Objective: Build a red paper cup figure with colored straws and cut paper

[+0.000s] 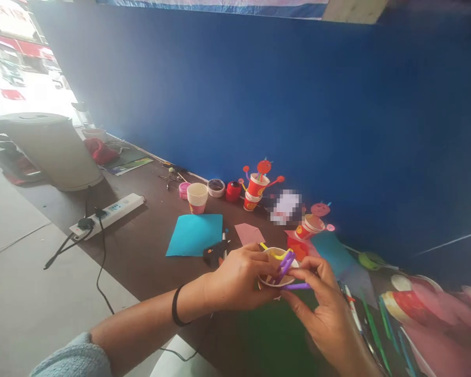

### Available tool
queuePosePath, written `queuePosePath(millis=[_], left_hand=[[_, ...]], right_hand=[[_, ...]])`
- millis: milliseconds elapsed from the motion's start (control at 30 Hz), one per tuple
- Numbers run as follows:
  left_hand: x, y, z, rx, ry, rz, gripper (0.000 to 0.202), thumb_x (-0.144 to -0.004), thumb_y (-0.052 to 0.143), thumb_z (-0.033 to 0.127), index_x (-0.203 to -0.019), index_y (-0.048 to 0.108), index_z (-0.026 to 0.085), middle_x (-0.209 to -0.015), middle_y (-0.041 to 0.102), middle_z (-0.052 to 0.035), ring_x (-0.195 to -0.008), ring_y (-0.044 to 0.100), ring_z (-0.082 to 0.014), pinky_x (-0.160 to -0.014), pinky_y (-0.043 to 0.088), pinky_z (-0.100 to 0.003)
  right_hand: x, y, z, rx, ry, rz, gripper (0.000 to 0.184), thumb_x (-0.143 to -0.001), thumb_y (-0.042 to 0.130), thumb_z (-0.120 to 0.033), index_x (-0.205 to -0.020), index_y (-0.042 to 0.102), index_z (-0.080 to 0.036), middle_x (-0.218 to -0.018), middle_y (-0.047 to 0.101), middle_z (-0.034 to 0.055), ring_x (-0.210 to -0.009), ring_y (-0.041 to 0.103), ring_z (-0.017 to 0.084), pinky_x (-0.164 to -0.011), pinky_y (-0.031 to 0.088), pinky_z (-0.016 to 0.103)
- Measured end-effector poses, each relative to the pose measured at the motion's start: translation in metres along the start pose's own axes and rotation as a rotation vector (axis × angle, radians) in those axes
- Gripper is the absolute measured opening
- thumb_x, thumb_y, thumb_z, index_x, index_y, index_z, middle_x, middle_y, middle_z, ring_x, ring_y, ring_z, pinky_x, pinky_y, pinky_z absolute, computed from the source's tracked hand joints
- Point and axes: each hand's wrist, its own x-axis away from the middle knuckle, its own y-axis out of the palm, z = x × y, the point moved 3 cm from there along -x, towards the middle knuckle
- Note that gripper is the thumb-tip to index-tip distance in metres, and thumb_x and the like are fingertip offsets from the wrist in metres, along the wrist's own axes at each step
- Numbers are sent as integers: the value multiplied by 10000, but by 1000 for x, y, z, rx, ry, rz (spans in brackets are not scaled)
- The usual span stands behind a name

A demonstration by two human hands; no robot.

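Note:
My left hand (239,275), with a black band at its wrist, is closed around a white-rimmed paper cup (273,262). The cup is tilted so that its mouth faces me. A bent purple straw (286,263) stands inside it, and a purple end (299,286) sticks out past the right side. Along the far rim lies a yellow straw (281,256). The thumb and fingers of my right hand (324,303) close in on the cup's right side at the purple straw; the exact contact is partly hidden.
Behind my hands are a black glue gun (214,254), blue paper (198,233), stacked cups (197,196) and two cup figures (258,186) (311,225). Coloured straws (372,327) lie right. A power strip (112,213) and a kettle (58,152) stand left; a blue wall (278,94) rises behind.

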Motion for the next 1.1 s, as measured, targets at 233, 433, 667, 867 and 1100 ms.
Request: queuePosePath(millis=[233, 433, 667, 867, 1100], left_hand=[[-16, 28, 9, 114, 10, -11, 108, -743, 655, 282, -724, 627, 180, -723, 661, 10, -638, 529, -113, -712, 407, -288], [-26, 40, 18, 117, -27, -50, 43, -728, 657, 224, -709, 647, 187, -739, 683, 13, -635, 512, -121, -691, 414, -291], [-31, 50, 19, 91, -2, -33, 125, -740, 650, 253, -654, 601, 177, -702, 660, 21, -618, 480, -112, -677, 402, -281], [-29, 53, 18, -65, 95, -72, 86, -760, 623, 264, -783, 612, 182, -754, 672, -10, -655, 534, -141, -699, 410, -298], [-26, 63, 17, -263, 166, -188, 271, -819, 566, 438, -778, 573, 170, -748, 642, -35, -691, 600, -174, -640, 430, -289]], right_hand=[[15, -19, 21, 54, 68, 51, 194, -795, 619, -368, -950, 621, -251, -1041, 475, 67, -985, 507, 249, -835, 467, 433], [21, -28, 28, 43, 35, 66, 150, -815, 599, -318, -949, 610, -252, -1048, 491, 71, -996, 512, 252, -834, 456, 443], [23, -29, 35, -10, 16, 76, 76, -841, 564, -279, -898, 583, -232, -1003, 491, 68, -985, 513, 242, -823, 455, 431], [30, -23, 48, -120, 135, 67, 210, -802, 606, -347, -968, 580, -220, -1141, 498, 91, -1094, 494, 272, -900, 427, 435], [28, -17, 53, -224, 326, 174, 356, -776, 621, -378, -1068, 563, -183, -1017, 631, 109, -950, 597, 266, -794, 494, 405]])
